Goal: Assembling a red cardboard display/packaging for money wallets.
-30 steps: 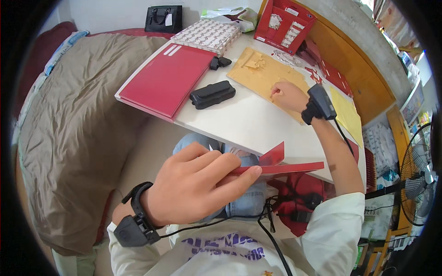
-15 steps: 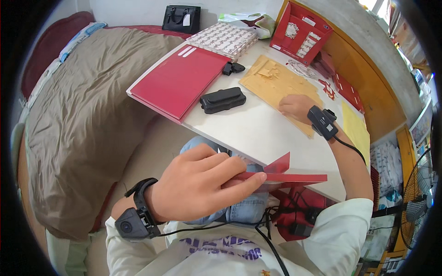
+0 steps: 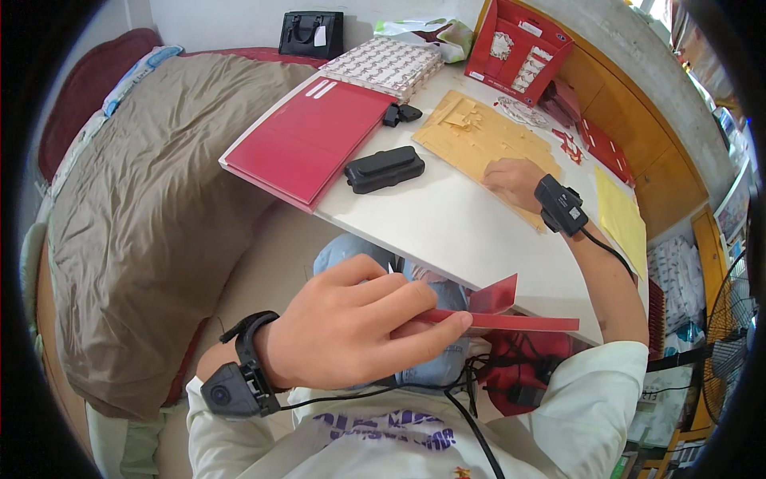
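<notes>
One case [image 3: 384, 170] sits closed; left hand [image 3: 345, 323] grips card [image 3: 533, 322].

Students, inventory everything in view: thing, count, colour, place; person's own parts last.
Table: one, white, centre
Card piece: one, red, lower centre
Large sheet: one, tan, mid-table
Case: one, black, centre
Small parts: count unclear, black, behind case
Panel stack: one, red, table's left
Patterned stack: one, whitish, far end
Standing box: one, red, far end
Plain sheet: one, yellow, right
Plastic bag: one, whitish, far end
Handbag: one, black, beyond table
Bed: one, brown cover, left
Fan: one, black, right
Cables: several, black, lower centre
Smaller clutter: many, mixed, right
Wrist devices: two, black, strapped on
Left hand: one, bare, holding card
Right hand: one, bare, over large sheet
</notes>
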Tool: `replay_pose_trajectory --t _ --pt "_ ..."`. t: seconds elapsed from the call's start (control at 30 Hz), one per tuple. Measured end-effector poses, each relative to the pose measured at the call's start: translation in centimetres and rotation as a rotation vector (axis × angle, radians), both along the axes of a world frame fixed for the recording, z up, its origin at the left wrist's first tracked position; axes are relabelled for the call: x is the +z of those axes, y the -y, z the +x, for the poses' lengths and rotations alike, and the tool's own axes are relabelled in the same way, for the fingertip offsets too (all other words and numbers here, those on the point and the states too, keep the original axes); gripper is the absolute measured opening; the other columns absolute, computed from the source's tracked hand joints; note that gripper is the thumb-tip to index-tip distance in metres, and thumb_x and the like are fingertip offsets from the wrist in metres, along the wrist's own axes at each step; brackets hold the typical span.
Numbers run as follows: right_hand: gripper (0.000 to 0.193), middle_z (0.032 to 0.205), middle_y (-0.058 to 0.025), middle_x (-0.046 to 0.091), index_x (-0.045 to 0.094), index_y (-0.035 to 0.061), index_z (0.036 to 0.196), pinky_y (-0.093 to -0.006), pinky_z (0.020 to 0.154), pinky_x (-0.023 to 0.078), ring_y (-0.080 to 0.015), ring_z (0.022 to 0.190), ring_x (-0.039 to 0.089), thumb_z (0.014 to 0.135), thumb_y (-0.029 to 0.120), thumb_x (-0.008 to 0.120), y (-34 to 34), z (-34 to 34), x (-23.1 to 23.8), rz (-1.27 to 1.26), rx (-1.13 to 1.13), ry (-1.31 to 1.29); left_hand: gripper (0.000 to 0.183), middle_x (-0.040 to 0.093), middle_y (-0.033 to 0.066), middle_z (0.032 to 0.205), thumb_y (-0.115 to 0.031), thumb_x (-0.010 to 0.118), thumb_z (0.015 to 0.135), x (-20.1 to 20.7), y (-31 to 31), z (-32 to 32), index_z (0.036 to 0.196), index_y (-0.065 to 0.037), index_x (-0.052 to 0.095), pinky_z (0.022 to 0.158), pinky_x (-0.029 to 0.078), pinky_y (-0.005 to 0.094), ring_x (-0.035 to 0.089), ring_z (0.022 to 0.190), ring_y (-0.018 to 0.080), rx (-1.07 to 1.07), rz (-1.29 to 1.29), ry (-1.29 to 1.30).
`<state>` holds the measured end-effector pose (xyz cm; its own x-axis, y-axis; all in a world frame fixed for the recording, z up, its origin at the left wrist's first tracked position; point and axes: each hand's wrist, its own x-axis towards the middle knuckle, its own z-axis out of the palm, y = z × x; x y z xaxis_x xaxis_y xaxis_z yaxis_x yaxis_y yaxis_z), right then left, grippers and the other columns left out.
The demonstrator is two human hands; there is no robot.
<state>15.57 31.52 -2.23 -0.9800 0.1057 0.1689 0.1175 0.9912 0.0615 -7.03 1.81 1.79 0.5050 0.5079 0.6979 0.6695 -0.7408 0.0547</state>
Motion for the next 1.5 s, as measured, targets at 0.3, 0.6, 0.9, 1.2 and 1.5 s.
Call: replay_pose_trajectory --t 0.3,0.6,0.9,1.2,1.5 --pt "0.004 0.080 -0.0085 0.058 0.061 0.0045 0.079 -0.0356 0.069 0.048 -0.0268 0.080 0.060 0.077 0.007 0.061 0.4 -0.6 0.3 -0.090 -0.051 -0.070 0.030 0.059 -0.0009 0.078 -0.007 0.067 0.070 -0.2 0.3 0.2 0.099 -0.012 0.068 0.054 0.036 0.0233 0.052 0.058 0.0097 -0.012 0.039 0.017" --pt "0.010 0.086 -0.0115 0.058 0.059 0.0000 0.087 -0.0343 0.074 0.047 -0.0282 0.082 0.059 0.083 0.009 0.057 1.3 0.0 -0.5 -0.122 -0.167 -0.085 0.034 0.058 0.0018 0.081 -0.007 0.066 0.067 0.1 0.3 -0.1 0.100 -0.007 0.067 0.054 0.036 0.0260 0.051 0.059 0.0122 -0.039 0.014 0.038" --pt "0.012 0.088 -0.0132 0.061 0.059 -0.0011 0.093 -0.0327 0.074 0.047 -0.0276 0.081 0.059 0.085 0.008 0.056 5.5 1.7 2.1 -0.114 -0.353 -0.337 0.032 0.061 0.0075 0.083 0.000 0.065 0.063 1.0 0.5 0.4 0.095 -0.001 0.064 0.055 0.041 0.0293 0.055 0.064 0.0190 -0.067 -0.009 0.056" --pt "0.016 0.083 -0.0106 0.061 0.057 0.0011 0.088 -0.0293 0.066 0.052 -0.0207 0.077 0.063 0.075 -0.006 0.062 23.5 1.3 7.4 -0.021 -0.278 -0.864 0.031 0.061 0.0099 0.083 0.004 0.064 0.061 0.9 2.4 2.5 0.091 0.001 0.062 0.057 0.047 0.0314 0.059 0.068 0.0238 0.100 0.049 0.059" --pt "0.023 0.087 -0.0125 0.063 0.059 -0.0018 0.091 -0.0332 0.062 0.052 -0.0278 0.075 0.063 0.070 -0.006 0.068 27.3 1.5 4.6 0.288 -0.238 -0.917 0.032 0.062 0.0077 0.086 0.003 0.064 0.062 1.1 4.2 4.9 0.093 -0.002 0.063 0.064 0.048 0.0314 0.060 0.072 0.0230 0.170 0.053 0.090"
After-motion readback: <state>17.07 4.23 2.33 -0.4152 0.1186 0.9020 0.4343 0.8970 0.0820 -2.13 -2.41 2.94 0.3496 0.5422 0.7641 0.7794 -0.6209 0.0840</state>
